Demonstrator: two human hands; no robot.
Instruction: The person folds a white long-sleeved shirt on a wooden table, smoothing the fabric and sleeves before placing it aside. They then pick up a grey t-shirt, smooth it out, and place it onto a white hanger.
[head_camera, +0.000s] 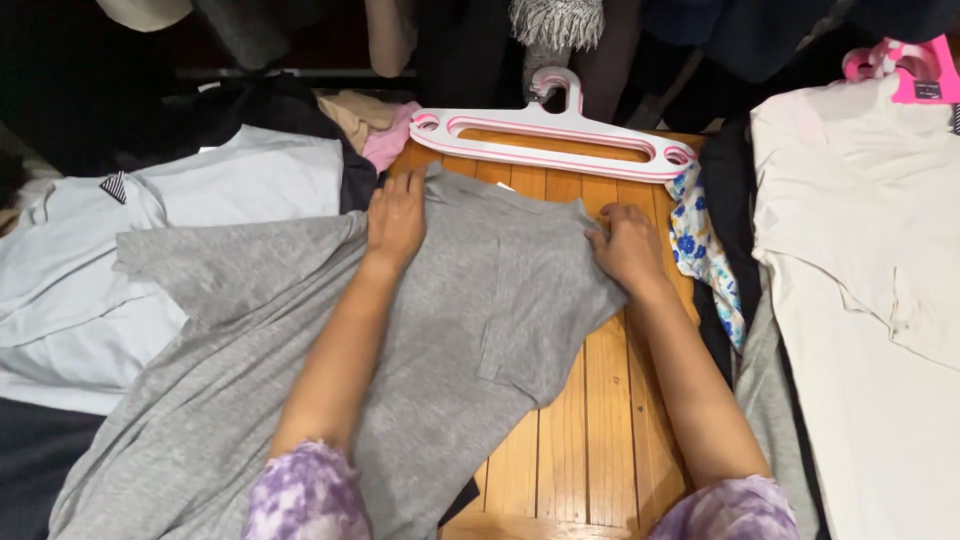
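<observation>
Grey marl jersey lies under both palms: the left hand (396, 222) rests flat and open on the soft heather-grey knit t-shirt (440, 340), while the right hand (628, 247) pinches its far edge with curled fingers. The shirt sprawls across the slatted wooden table (590, 440), a chest pocket showing just below the right hand. It looks light, limp and easily creased, best taken at shoulder seams or hem. Just beyond the fingertips lies a white-and-pink plastic hanger (555, 140); a pale blue shirt (90, 290) lies leftward, a cream shirt (870, 280) well to the right.
</observation>
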